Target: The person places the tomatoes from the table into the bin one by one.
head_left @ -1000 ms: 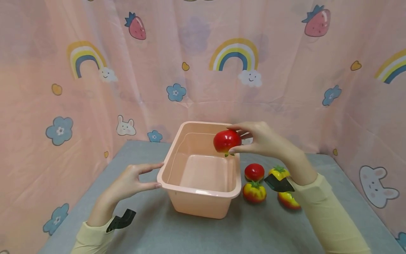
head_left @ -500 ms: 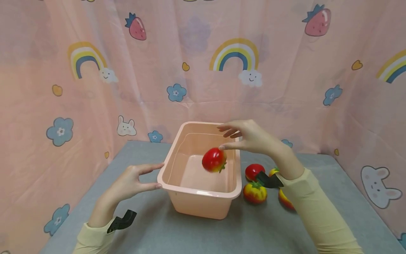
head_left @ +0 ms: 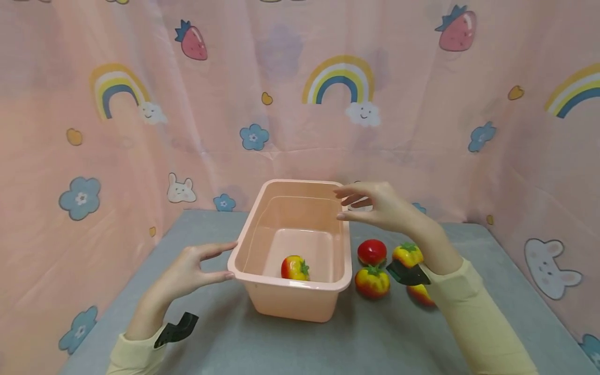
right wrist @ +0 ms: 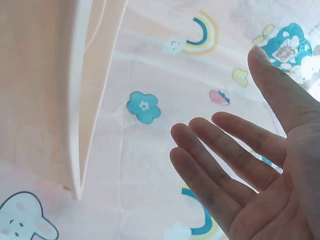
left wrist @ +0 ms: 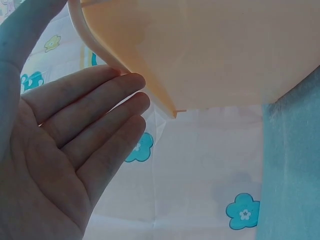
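A peach plastic basin (head_left: 300, 299) stands on the table in the head view. Inside it, near the front wall, lies a red-and-yellow toy tomato (head_left: 294, 267) with a green leafy top. My left hand (head_left: 191, 268) rests its straight fingertips and thumb against the basin's left rim. In the left wrist view those fingers (left wrist: 107, 102) lie extended beside the rim. Over the basin's right rim hovers my right hand (head_left: 375, 205), holding nothing. The right wrist view shows its fingers (right wrist: 225, 175) spread, apart from the basin's side.
To the right of the basin sit a red toy tomato (head_left: 372, 252), a red-and-yellow one (head_left: 372, 283) and a yellow one (head_left: 407, 253). Another (head_left: 420, 295) is partly hidden by the right sleeve. A pink patterned curtain (head_left: 300, 151) surrounds the grey table (head_left: 262, 344).
The right hand moved left over the basin and let go of the toy tomato, which fell to the basin's bottom. The hand then drew back right. The left hand kept its place at the rim.
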`<state>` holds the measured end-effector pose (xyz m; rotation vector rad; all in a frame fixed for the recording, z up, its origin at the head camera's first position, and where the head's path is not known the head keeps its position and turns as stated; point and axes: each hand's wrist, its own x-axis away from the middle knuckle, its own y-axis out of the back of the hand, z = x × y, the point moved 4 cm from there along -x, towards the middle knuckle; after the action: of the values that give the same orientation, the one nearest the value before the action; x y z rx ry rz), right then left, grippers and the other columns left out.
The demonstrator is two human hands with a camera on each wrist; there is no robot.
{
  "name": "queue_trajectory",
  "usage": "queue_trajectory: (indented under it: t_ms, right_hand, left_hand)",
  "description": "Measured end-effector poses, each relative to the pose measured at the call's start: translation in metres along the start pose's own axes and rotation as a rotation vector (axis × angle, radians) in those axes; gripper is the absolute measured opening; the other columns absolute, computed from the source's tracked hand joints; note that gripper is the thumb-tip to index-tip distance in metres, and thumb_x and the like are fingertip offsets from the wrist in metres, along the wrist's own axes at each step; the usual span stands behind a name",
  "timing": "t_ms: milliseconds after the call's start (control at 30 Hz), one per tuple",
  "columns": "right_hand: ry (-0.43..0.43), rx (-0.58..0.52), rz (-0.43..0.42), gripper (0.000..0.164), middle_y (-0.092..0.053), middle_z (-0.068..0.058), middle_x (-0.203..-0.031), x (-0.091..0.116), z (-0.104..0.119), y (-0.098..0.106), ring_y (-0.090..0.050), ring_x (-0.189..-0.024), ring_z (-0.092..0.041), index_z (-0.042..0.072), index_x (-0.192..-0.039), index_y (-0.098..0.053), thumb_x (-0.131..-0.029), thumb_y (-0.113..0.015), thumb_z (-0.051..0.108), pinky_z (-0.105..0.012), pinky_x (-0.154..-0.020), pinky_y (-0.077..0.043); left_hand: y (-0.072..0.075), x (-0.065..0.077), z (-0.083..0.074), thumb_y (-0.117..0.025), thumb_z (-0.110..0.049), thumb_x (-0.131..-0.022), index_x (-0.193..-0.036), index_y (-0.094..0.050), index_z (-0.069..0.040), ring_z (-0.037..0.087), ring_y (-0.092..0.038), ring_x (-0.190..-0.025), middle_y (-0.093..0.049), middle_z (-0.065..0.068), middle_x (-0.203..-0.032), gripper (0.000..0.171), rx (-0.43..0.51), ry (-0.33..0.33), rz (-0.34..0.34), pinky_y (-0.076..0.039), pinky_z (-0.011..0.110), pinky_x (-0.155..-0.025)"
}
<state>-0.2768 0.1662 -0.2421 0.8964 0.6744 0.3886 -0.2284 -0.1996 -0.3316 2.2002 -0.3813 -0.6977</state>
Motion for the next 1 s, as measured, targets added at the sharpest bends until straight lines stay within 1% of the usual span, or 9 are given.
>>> queue_trajectory:
  t_ms: [167,333,567,733,1000]
  right_hand:
    - [-0.006,-0.016,-0.032,0.050,-0.066,-0.008,-0.118,0.012,-0.006,0.003,-0.067,-0.100,-0.022,0.012,-0.123,-0.062,-0.078,-0.078,0.026,-0.039,-0.082,-0.059]
    - [-0.010,-0.022,-0.063,0.049,-0.067,-0.007,-0.116,0.023,-0.014,0.005,-0.067,-0.100,-0.020,0.012,-0.124,-0.063,-0.080,-0.076,0.029,-0.037,-0.082,-0.059]
    - [-0.035,0.029,-0.088,0.047,-0.068,-0.006,-0.114,0.039,-0.023,0.010,-0.067,-0.099,-0.021,0.013,-0.124,-0.062,-0.082,-0.075,0.028,-0.037,-0.081,-0.059]
    - [-0.072,0.075,-0.096,0.047,-0.067,-0.007,-0.116,0.051,-0.029,0.015,-0.067,-0.099,-0.022,0.012,-0.124,-0.062,-0.082,-0.075,0.030,-0.040,-0.081,-0.059]
    - [-0.159,0.066,-0.080,0.052,-0.064,-0.010,-0.123,0.067,-0.042,0.014,-0.065,-0.104,-0.026,0.012,-0.129,-0.058,-0.084,-0.072,0.035,-0.043,-0.085,-0.056]
  left_hand:
    - [-0.001,0.001,0.001,-0.078,-0.037,-0.077,-0.129,-0.061,-0.015,0.025,-0.060,-0.117,-0.062,0.000,-0.127,0.059,0.001,0.004,0.000,-0.050,0.047,-0.096]
    - [-0.001,0.002,0.001,-0.078,-0.038,-0.077,-0.129,-0.061,-0.014,0.025,-0.060,-0.117,-0.062,0.000,-0.127,0.060,0.005,0.012,0.002,-0.050,0.048,-0.096]
    - [-0.001,0.001,-0.001,-0.079,-0.033,-0.077,-0.129,-0.061,-0.015,0.022,-0.060,-0.117,-0.062,-0.001,-0.127,0.058,-0.002,-0.006,-0.006,-0.051,0.044,-0.097]
    - [0.000,0.001,-0.002,-0.078,-0.033,-0.077,-0.130,-0.060,-0.014,0.024,-0.059,-0.118,-0.062,0.000,-0.128,0.058,0.001,-0.010,-0.005,-0.051,0.045,-0.097]
    - [0.000,0.002,-0.001,-0.078,-0.033,-0.078,-0.130,-0.060,-0.015,0.025,-0.059,-0.118,-0.061,-0.001,-0.128,0.058,0.004,-0.006,-0.007,-0.050,0.046,-0.097]
